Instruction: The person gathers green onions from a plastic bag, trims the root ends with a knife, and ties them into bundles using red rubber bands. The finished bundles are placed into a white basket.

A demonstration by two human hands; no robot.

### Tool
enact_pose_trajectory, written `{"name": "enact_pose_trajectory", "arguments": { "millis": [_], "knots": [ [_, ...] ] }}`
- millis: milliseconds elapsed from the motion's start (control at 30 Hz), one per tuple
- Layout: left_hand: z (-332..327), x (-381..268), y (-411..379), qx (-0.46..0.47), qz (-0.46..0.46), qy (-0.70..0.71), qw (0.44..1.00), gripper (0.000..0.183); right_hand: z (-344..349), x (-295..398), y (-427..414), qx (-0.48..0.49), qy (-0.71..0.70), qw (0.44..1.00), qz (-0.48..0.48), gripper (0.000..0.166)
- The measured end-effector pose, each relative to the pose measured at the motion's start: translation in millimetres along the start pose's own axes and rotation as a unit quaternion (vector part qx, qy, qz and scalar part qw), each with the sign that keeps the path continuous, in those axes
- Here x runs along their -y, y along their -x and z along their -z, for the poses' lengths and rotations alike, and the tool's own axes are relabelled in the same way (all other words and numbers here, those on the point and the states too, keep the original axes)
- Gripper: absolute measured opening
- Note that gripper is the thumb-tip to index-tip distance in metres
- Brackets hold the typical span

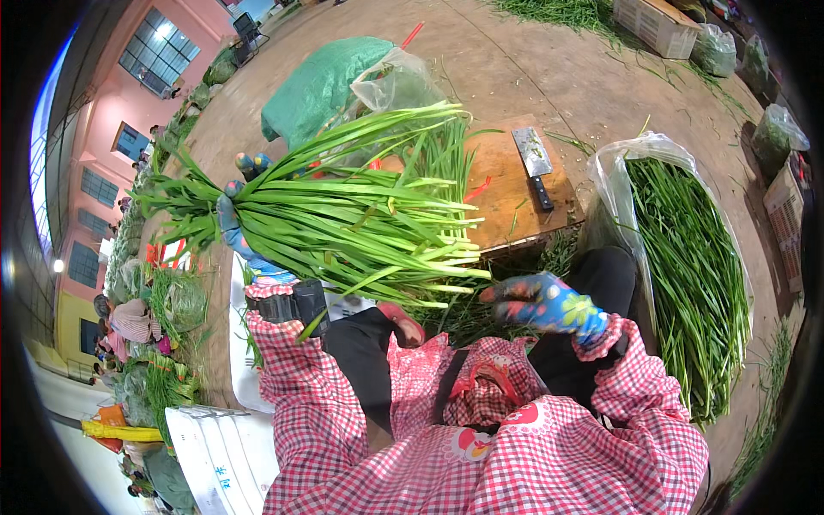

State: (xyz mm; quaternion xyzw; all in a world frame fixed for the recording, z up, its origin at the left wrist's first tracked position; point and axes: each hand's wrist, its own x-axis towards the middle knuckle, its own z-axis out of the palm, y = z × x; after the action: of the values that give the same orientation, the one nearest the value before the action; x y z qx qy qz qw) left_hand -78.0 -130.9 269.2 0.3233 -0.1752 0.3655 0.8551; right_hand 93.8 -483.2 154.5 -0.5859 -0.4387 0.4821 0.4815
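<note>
My left hand (235, 215), in a blue patterned glove, grips a large bunch of garlic chives (347, 206) near its leafy end. The pale stem ends fan out to the right. My right hand (547, 302), in a blue flowered glove with dirty fingertips, is apart from the bunch, near the stem ends, and holds nothing. Beyond the bunch stands a wooden board (521, 193) with a cleaver (533, 161) lying on it, its black handle towards me. A red tie (477, 190) lies at the board's left part. More chives partly show behind the bunch.
A clear plastic bag full of green chives (689, 277) stands at my right. Ahead are a green woven sack (322, 84) and a clear bag (402, 80). White crates (219, 450) stand at my left. Several people and piles of greens line the far left; loose greens lie about the floor.
</note>
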Motion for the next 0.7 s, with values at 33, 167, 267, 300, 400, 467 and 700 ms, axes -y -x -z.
{"name": "enact_pose_trajectory", "arguments": {
  "millis": [33, 167, 267, 300, 400, 467, 700],
  "knots": [
    [-4.4, -1.9, -1.7, 0.02, 0.011, -0.006, 1.0, 0.026, 2.0, 0.6, 0.5, -0.041, -0.119, 0.992, 0.023, 0.033],
    [-20.0, -0.8, -9.0, 0.039, 0.046, -0.002, 0.998, 0.026, 5.0, 10.4, -14.1, -0.137, -0.265, 0.954, -0.022, 0.032],
    [-25.1, 11.9, -12.1, 0.076, 0.053, -0.023, 0.995, 0.027, -12.1, 18.8, -47.6, -0.073, -0.371, 0.924, -0.057, 0.043],
    [-25.4, 16.1, -13.8, 0.079, 0.048, -0.033, 0.995, 0.027, -20.3, 21.4, -59.6, -0.083, -0.398, 0.911, -0.065, 0.037],
    [-21.6, 24.5, -14.3, 0.082, 0.054, -0.09, 0.991, 0.029, -39.2, 20.3, -85.8, -0.061, -0.47, 0.88, 0.041, 0.024],
    [-15.8, 22.1, -15.7, 0.084, 0.076, -0.084, 0.99, 0.03, -47.2, 11.5, -87.7, -0.01, -0.588, 0.801, 0.116, 0.024],
    [9.1, -14.9, -22.6, 0.11, 0.116, -0.037, 0.986, 0.035, -22.1, -38.3, -43.4, 0.103, -0.275, 0.942, 0.161, 0.028]
  ]
}}
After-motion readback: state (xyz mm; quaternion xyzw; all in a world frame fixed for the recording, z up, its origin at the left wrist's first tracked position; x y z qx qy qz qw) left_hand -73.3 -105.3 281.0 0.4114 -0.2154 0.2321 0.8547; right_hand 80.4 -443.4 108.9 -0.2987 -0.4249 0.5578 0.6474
